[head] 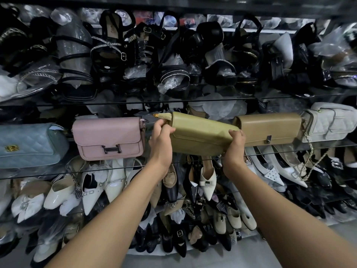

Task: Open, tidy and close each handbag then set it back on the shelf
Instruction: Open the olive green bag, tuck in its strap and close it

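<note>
Glass shelves packed with shoes above and below; middle shelf [289,151] carries a row of bags. Left end: blue quilted bag [29,146], then pink bag [109,137]. Left hand [161,132] has fingers curled round the left end of the green bag [201,136], by its zip tab. Green bag closed, tilted, left end higher, at the shelf's front edge between pink bag and tan bag [270,129]. Right hand [234,141] grips its right end, fingers curled. Right end: grey quilted bag [332,122].
</note>
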